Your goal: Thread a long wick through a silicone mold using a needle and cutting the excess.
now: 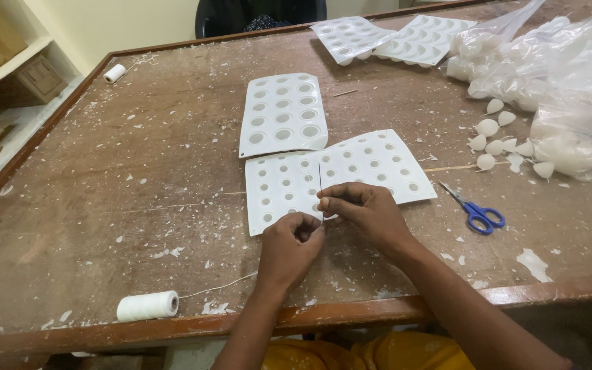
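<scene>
Head view: both hands meet over the near edge of the white mould on the desk, right hand pinching a thin upright needle, left hand clenched just below it, spool well left of the mould, scissors right.
</scene>
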